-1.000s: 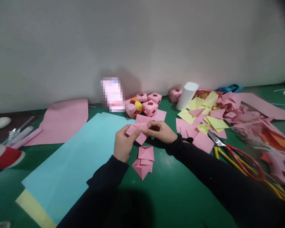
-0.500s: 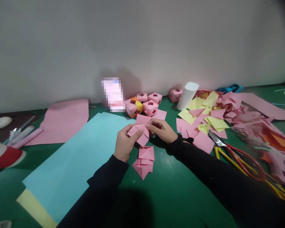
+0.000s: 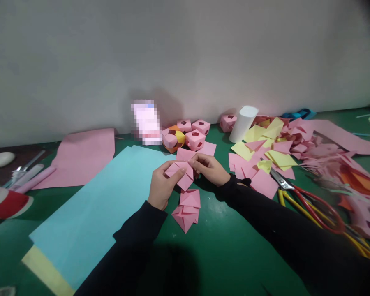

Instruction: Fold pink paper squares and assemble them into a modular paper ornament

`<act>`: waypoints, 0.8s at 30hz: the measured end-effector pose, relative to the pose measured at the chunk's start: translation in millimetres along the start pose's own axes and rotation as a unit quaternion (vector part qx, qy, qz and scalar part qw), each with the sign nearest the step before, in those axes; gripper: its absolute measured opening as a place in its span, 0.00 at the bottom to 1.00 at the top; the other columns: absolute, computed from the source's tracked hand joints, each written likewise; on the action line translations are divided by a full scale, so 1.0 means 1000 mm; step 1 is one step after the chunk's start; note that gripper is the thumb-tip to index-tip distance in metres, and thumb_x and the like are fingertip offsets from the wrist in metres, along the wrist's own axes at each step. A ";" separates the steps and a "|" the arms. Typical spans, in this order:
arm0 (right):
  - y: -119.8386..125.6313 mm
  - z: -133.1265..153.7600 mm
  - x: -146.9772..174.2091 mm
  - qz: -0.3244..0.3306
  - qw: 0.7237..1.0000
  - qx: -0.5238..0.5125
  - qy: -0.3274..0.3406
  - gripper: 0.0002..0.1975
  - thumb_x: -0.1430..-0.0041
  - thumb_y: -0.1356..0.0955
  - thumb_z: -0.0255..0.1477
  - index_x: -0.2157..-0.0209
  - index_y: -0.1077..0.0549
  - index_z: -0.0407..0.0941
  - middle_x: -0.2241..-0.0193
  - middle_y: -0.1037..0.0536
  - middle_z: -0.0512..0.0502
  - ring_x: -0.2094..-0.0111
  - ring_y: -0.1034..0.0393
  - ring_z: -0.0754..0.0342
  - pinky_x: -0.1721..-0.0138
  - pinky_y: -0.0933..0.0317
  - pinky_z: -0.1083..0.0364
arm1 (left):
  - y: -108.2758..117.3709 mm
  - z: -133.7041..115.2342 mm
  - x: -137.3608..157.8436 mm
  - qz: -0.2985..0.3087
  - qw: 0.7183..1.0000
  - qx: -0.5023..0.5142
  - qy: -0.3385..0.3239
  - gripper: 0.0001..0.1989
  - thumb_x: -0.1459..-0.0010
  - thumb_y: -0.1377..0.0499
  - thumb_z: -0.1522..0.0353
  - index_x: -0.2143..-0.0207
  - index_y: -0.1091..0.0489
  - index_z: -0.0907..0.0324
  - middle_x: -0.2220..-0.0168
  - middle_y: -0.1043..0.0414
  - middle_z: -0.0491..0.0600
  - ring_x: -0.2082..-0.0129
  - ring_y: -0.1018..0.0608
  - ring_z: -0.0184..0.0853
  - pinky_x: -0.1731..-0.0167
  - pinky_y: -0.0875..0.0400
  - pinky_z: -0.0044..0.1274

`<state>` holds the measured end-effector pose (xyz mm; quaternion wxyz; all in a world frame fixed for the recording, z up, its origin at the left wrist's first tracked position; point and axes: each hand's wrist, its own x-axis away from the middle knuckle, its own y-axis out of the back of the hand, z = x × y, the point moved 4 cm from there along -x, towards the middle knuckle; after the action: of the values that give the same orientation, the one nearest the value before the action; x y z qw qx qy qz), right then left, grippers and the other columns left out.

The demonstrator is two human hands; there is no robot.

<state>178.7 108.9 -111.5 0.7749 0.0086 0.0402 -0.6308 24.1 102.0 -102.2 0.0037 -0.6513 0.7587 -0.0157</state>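
Note:
Between my hands is a folded piece of pink paper (image 3: 185, 181), with crease lines and flaps on its face. My left hand (image 3: 162, 185) grips its left side, the thumb lying across the front. At the upper right corner my right hand (image 3: 212, 169) pinches the same paper between thumb and fingers. Just below, several folded pink paper pieces (image 3: 189, 199) lie overlapping on the green table (image 3: 222, 255). A flat pink sheet (image 3: 183, 154) shows partly behind the held piece.
Pink paper balls (image 3: 195, 139) stand along the wall beside a blurred-out phone (image 3: 146, 123). Blue sheets (image 3: 92, 209) lie to the left, near a red-and-white cup (image 3: 9, 201). Rightward are a white roll (image 3: 244, 123), yellow paper squares (image 3: 280, 159), red-handled scissors (image 3: 308, 205) and a pink glue gun (image 3: 362, 213).

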 end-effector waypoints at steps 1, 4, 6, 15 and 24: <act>0.000 0.000 0.000 0.005 1.000 0.006 0.005 0.23 0.47 0.31 0.50 0.75 0.34 0.44 0.83 0.32 0.55 0.81 0.34 0.60 0.77 0.37 0.59 | 0.000 -0.001 0.000 0.002 1.000 -0.006 -0.001 0.18 0.51 0.32 0.61 0.60 0.23 0.61 0.64 0.21 0.51 0.67 0.22 0.36 0.66 0.28 0.26; 0.000 0.000 0.001 0.006 1.000 0.014 0.013 0.22 0.47 0.31 0.50 0.74 0.34 0.44 0.82 0.32 0.56 0.81 0.35 0.60 0.76 0.38 0.59 | 0.000 -0.001 0.000 0.001 1.000 -0.029 -0.009 0.18 0.51 0.33 0.61 0.60 0.23 0.61 0.62 0.21 0.52 0.66 0.22 0.36 0.65 0.28 0.25; 0.000 0.000 0.000 0.004 1.000 0.016 0.008 0.23 0.47 0.31 0.50 0.74 0.34 0.44 0.82 0.32 0.55 0.81 0.35 0.60 0.77 0.38 0.59 | 0.001 -0.001 -0.001 -0.010 0.999 -0.034 -0.011 0.18 0.52 0.32 0.61 0.60 0.23 0.61 0.61 0.21 0.52 0.66 0.23 0.37 0.65 0.28 0.26; -0.005 0.000 0.003 0.036 0.998 0.058 -0.002 0.24 0.45 0.33 0.51 0.77 0.36 0.45 0.84 0.31 0.54 0.81 0.36 0.60 0.77 0.40 0.59 | 0.002 -0.002 -0.001 -0.039 0.999 -0.027 -0.013 0.18 0.53 0.32 0.62 0.60 0.24 0.61 0.62 0.22 0.51 0.64 0.23 0.37 0.63 0.29 0.26; -0.006 0.000 0.003 0.056 0.997 0.049 -0.026 0.23 0.49 0.29 0.49 0.78 0.33 0.43 0.84 0.30 0.54 0.82 0.36 0.61 0.78 0.42 0.60 | 0.005 0.003 -0.003 -0.053 0.998 -0.007 -0.017 0.20 0.53 0.32 0.62 0.57 0.25 0.60 0.62 0.23 0.51 0.68 0.24 0.34 0.65 0.29 0.26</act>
<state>173.6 105.1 -111.2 0.8081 0.0330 -0.0113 -0.5880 19.8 105.2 -105.0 0.0118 -0.6904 0.7233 0.0004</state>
